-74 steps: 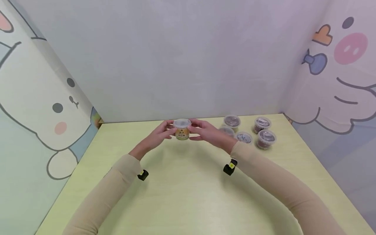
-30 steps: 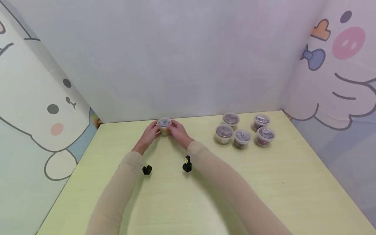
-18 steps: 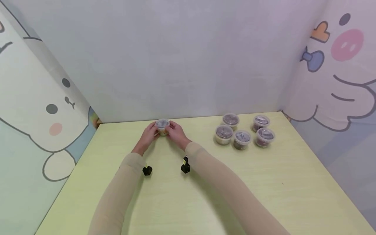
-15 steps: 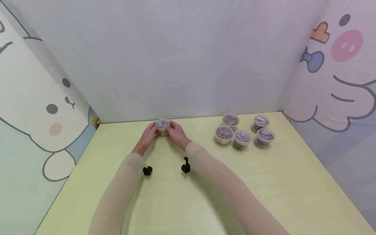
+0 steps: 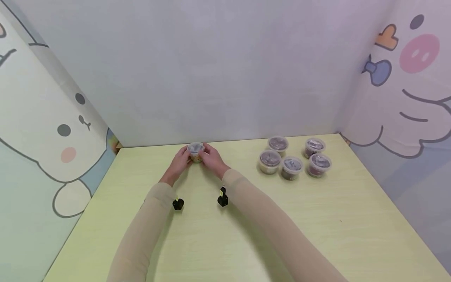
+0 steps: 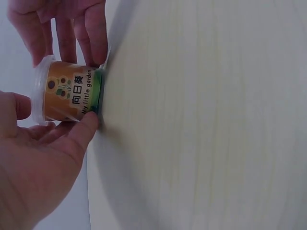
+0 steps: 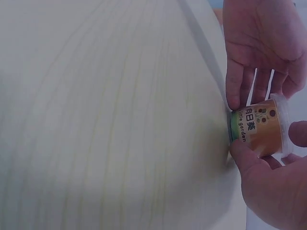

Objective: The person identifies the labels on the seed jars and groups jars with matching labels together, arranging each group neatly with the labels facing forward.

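Nearest you, your two sleeves run out over the pale yellow-green counter [image 5: 225,243], a smooth wood-grain top. Farther out, toward the far left of the counter, your left hand [image 5: 179,162] and right hand [image 5: 211,159] meet around a small cup [image 5: 195,152] that stands upright on the counter. Each grip is pinching it: the left wrist view shows your thumb low on the wall near the green base band and the fingers of the other hand on the far side. The cup is a round clear plastic tub with an orange label [image 6: 67,97] and a snap lid; it looks light, fairly stiff but thin-walled and smooth, so hold it by the side wall, below the lid rim, without squeezing hard. Off to the far right, five similar lidded cups [image 5: 291,159] with dark contents sit clustered together.
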`<state>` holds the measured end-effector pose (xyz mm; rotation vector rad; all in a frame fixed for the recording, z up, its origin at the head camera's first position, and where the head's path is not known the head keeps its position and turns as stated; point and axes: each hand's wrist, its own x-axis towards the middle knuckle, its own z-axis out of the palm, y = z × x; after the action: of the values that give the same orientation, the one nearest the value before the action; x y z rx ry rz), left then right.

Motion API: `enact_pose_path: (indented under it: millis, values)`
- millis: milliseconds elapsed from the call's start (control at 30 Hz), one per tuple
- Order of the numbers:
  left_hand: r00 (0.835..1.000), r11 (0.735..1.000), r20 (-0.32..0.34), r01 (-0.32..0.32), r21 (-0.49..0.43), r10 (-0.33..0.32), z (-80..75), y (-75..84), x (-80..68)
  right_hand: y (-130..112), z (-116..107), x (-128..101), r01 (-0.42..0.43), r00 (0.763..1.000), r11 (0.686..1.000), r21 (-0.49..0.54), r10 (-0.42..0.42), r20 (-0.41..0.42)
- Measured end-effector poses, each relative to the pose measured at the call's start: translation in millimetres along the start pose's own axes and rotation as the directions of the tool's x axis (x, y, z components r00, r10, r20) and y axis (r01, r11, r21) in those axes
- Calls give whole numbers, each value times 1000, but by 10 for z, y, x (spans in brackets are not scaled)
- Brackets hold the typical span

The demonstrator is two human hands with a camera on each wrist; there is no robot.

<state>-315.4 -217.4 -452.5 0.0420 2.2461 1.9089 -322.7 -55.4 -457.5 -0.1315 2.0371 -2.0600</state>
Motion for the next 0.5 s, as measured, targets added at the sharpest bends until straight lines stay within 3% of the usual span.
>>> enact_pose_path:
  millis: [300, 500]
  values:
    - [998, 999, 51, 36, 30, -37, -8, -27, 7, 39, -16, 29, -43, 999, 998, -53, 42, -14]
    - [998, 998, 45, 43, 47, -45, -27, -36, 35, 30, 1, 27, -51, 999, 996, -72, 50, -19]
